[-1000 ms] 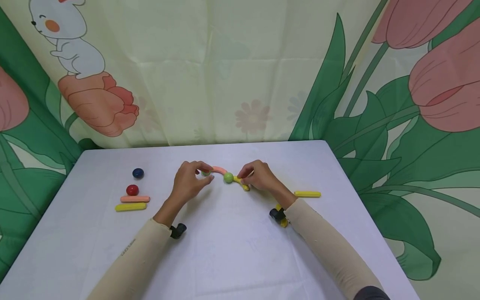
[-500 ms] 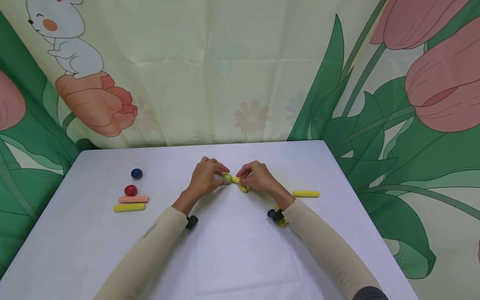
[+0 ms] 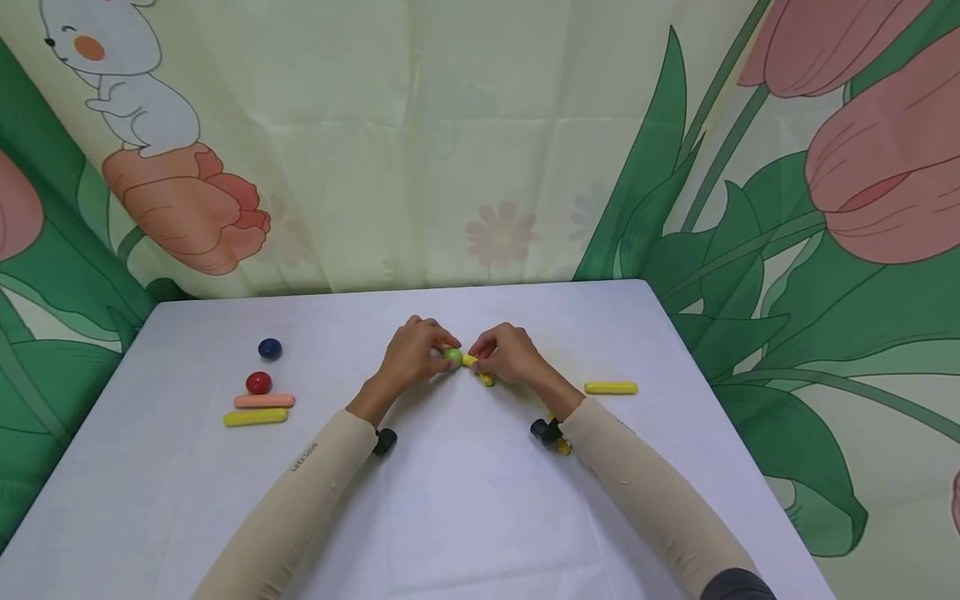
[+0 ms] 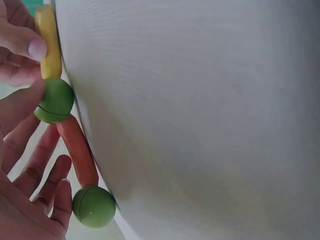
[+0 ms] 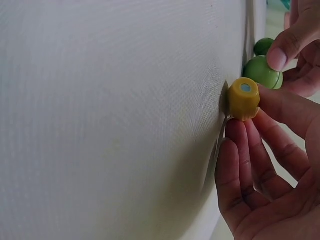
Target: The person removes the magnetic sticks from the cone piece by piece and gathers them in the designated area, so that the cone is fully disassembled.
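A chain of toy pieces lies between the two hands: a curved yellow stick (image 4: 48, 45), a green ball (image 4: 56, 100), a curved salmon stick (image 4: 79, 150) and a second green ball (image 4: 94, 206). The left hand (image 3: 412, 357) pinches the first green ball between thumb and fingers. Thumb and fingers of the right hand (image 3: 513, 354) hold the yellow stick, which touches that ball. A small grey disc shows in the stick's free end in the right wrist view. The left hand hides the salmon stick and far ball in the head view.
On the table's (image 3: 450, 517) left lie a dark blue ball (image 3: 270, 349), a red ball (image 3: 258, 382), a straight salmon stick (image 3: 264, 401) and a straight yellow stick (image 3: 256, 417). Another yellow stick (image 3: 611, 387) lies at right. A yellow piece (image 3: 564, 447) is partly hidden under the right wrist.
The left hand has shifted right from the far green ball to the middle green ball beside the yellow stick. The right hand keeps its hold on the yellow stick, nearly still.
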`<action>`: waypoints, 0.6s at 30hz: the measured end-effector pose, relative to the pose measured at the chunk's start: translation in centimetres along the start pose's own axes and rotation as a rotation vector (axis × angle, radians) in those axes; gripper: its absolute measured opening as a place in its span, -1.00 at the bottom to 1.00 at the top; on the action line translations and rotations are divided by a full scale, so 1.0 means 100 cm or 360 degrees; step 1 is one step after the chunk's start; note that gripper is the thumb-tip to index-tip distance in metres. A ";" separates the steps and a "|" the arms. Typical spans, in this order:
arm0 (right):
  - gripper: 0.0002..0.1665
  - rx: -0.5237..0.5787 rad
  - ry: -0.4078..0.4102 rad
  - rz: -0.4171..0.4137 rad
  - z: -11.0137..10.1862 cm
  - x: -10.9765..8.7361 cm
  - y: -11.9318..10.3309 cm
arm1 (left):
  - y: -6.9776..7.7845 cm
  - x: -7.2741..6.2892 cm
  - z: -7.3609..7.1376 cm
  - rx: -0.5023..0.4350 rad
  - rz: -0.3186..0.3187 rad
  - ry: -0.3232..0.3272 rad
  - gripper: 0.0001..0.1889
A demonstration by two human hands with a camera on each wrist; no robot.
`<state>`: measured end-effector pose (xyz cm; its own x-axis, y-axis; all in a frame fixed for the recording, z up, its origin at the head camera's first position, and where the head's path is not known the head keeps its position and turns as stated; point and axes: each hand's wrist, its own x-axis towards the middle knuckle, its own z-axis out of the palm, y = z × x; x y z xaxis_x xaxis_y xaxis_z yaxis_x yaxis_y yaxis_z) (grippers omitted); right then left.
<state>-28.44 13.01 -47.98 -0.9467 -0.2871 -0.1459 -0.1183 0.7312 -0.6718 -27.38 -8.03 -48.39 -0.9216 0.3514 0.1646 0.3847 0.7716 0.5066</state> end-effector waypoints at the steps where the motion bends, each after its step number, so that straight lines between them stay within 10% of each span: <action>1: -0.79 -0.0009 -0.0002 0.0001 0.000 -0.001 -0.001 | 0.000 0.000 0.000 -0.0007 0.0000 0.0001 -0.73; 18: -0.83 -0.0126 0.0009 0.0069 -0.004 -0.024 -0.002 | -0.001 0.000 -0.001 -0.0050 -0.0033 -0.0021 -0.72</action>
<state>-26.28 13.74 -47.20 -0.9531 -0.2509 -0.1693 -0.1004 0.7897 -0.6052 -27.40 -8.18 -48.41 -0.9286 0.3425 0.1427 0.3634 0.7618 0.5363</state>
